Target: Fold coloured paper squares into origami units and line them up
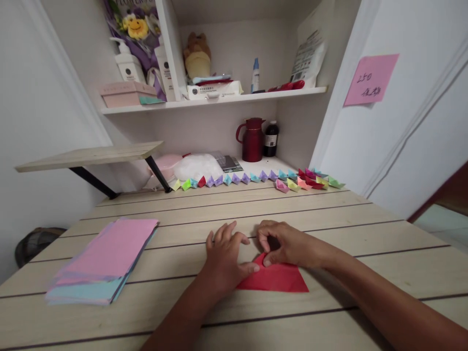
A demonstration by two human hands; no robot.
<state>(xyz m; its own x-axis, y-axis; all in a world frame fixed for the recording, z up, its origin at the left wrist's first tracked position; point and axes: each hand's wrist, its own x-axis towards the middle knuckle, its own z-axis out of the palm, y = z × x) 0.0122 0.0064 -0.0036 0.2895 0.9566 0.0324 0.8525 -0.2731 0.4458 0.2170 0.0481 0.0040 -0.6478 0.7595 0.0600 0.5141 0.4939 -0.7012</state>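
Observation:
A red sheet of paper [280, 280], folded into a triangle, lies flat on the wooden table [329, 229] right in front of me. My left hand [224, 258] rests on its left edge, thumb pressed against the paper, fingers loosely curled. My right hand [283, 243] is closed in a pinch at the top corner of the red triangle. Both thumbs nearly meet at that tip.
A stack of coloured paper sheets [106, 258], pink on top, lies at the left. A row of several small folded paper boats [256, 178] lines the table's far edge. Behind stand a dark red jug [252, 139], a dark bottle [271, 139] and a shelf with clutter.

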